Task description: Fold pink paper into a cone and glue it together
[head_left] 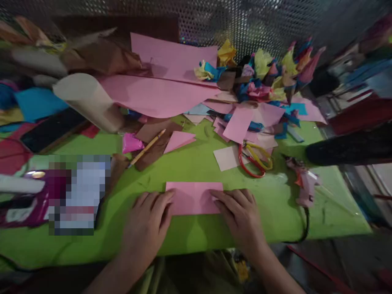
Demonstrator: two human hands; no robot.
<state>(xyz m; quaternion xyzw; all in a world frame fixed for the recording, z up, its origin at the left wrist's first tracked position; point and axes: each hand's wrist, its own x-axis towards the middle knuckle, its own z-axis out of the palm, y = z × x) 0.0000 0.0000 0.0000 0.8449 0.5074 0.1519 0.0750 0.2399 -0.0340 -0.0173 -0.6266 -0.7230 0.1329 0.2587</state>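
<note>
A pink sheet of paper (196, 199), oblong and apparently folded, lies on the green table in front of me. At its left end, my left hand (151, 214) grips the edge, with the index finger on top and the thumb lower down. My right hand (237, 210) holds the right end in the same way, its index fingertip on the upper corner. The fingers of both hands are bent and close together. Parts of the paper's two ends are hidden under the fingertips.
Scissors (252, 161) with red and yellow handles and a glue gun (303, 181) lie to the right. A pencil (147, 148) and pink paper scraps (179, 141) are ahead. Left stands a blurred-out phone (84, 196). Large pink sheets (156, 94) and crumpled coloured paper (263, 87) fill the back.
</note>
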